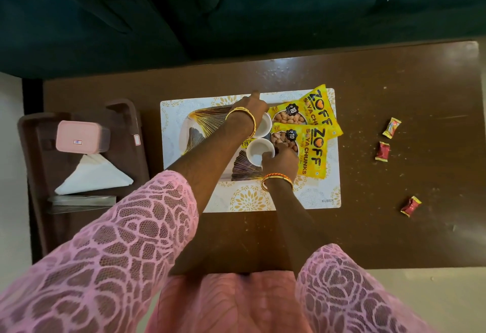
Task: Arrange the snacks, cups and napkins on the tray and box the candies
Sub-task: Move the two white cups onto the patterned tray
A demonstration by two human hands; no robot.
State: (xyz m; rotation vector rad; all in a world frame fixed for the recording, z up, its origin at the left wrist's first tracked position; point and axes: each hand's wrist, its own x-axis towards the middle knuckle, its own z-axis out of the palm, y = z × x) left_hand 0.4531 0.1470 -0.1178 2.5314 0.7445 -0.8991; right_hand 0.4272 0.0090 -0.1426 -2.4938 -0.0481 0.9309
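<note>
Two white cups (pixel 259 152) sat on the tray (pixel 200 133), beside two yellow snack packets (pixel 313 146). The right hand (pixel 280 160) gripped the nearer cup's rim; the left hand (pixel 248 108) covered the farther cup, its grip not discernible. Three wrapped candies (pixel 382 151) lay on the bench (pixel 394 90), well apart to the right. A pink box (pixel 81 136) and napkins (pixel 93 175) stood left.

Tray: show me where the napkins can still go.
Tray: its left half, between the left rim and the cups, is bare. The right half is crowded with cups, snack packets and both hands.
</note>
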